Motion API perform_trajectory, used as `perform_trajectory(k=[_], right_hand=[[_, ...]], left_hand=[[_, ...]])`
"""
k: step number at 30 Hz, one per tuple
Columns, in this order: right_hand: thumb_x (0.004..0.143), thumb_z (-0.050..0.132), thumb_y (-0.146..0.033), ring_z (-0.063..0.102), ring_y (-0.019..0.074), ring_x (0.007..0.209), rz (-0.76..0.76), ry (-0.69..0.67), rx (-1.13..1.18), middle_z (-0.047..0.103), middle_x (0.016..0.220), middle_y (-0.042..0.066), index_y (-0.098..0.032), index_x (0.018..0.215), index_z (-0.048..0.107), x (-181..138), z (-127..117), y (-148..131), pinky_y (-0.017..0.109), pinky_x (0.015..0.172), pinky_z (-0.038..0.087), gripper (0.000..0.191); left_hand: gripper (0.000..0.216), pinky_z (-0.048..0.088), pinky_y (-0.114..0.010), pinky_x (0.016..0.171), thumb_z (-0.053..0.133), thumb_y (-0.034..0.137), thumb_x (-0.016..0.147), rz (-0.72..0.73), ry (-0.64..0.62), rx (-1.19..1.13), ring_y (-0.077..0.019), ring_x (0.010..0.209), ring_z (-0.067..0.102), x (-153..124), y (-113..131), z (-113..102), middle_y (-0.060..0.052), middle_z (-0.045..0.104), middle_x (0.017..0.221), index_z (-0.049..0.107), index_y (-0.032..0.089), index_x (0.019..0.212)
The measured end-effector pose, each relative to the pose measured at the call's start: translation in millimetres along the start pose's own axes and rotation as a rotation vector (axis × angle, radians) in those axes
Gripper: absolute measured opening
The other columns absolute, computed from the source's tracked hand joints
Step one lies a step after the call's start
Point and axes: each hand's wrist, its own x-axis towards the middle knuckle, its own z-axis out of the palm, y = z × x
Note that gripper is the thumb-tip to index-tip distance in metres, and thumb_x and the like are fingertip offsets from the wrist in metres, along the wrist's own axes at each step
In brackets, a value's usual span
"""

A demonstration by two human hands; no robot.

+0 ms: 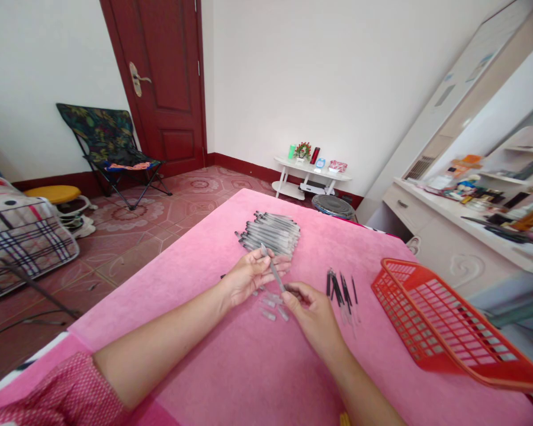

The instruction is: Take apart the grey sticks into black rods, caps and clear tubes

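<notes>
My left hand (251,274) and my right hand (308,312) meet over a pink-covered table (231,367). Both are closed on one grey pen barrel (273,269), the left near its upper end, the right pinching its lower end. Just beyond the left hand lies a pile of grey pen barrels (270,233). Several small clear caps (270,307) lie on the cloth under the hands. A few black pen refills (342,290) lie to the right of my right hand.
A red plastic basket (444,325) sits tilted at the table's right edge. A white desk (466,231) with clutter stands at right. A folding chair (109,148), a dark red door (164,77), a yellow stool (53,193) and a small white table (311,171) stand farther off.
</notes>
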Motion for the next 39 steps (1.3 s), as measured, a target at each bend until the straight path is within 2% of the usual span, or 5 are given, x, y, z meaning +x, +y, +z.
perform_trajectory(k=[6, 10, 14, 25, 39], right_hand=[[0.072, 0.062, -0.031, 0.052, 0.0133, 0.061, -0.031, 0.060, -0.017, 0.059, 0.067, 0.002, -0.015, 0.073, 0.068, 1, -7, -1, 0.023, 0.056, 0.040, 0.017], [0.073, 0.062, -0.035, 0.047, 0.0093, 0.050, 0.064, 0.299, 0.278, 0.055, 0.059, -0.001, -0.015, 0.076, 0.063, 4, -16, 0, 0.021, 0.049, 0.039, 0.020], [0.067, 0.069, -0.033, 0.053, 0.0095, 0.053, 0.193, 0.331, 0.568, 0.061, 0.067, 0.002, -0.014, 0.080, 0.060, 4, -18, -3, 0.022, 0.050, 0.045, 0.025], [0.062, 0.075, -0.027, 0.057, 0.0072, 0.052, 0.369, 0.239, 0.842, 0.066, 0.067, 0.004, -0.011, 0.073, 0.065, 0, -8, -1, 0.016, 0.049, 0.049, 0.022], [0.064, 0.074, -0.023, 0.059, 0.0085, 0.053, 0.369, 0.189, 0.924, 0.067, 0.067, 0.005, -0.010, 0.074, 0.068, 1, -3, -4, 0.017, 0.049, 0.051, 0.018]], left_hand=[[0.041, 0.050, -0.033, 0.074, 0.066, 0.036, 0.070, 0.013, 0.038, 0.335, -0.0241, 0.094, 0.061, -5, -1, 17, -0.013, 0.063, 0.106, 0.059, 0.013, 0.103], [0.039, 0.050, -0.030, 0.067, 0.070, 0.033, 0.065, 0.068, 0.072, 0.589, -0.0202, 0.082, 0.063, -6, -7, 19, -0.011, 0.066, 0.094, 0.061, 0.013, 0.098], [0.027, 0.050, -0.027, 0.059, 0.066, 0.027, 0.068, 0.159, 0.080, 0.864, -0.0164, 0.066, 0.063, -10, -13, 21, -0.006, 0.066, 0.079, 0.061, 0.015, 0.092], [0.018, 0.042, -0.029, 0.072, 0.046, 0.024, 0.085, 0.732, -0.049, 1.705, -0.0166, 0.079, 0.056, -20, -5, 17, -0.006, 0.064, 0.087, 0.059, 0.019, 0.095], [0.022, 0.035, -0.025, 0.062, 0.032, 0.032, 0.089, 0.469, 0.093, 1.648, -0.0145, 0.067, 0.050, -18, -5, 26, -0.001, 0.054, 0.071, 0.048, 0.019, 0.080]])
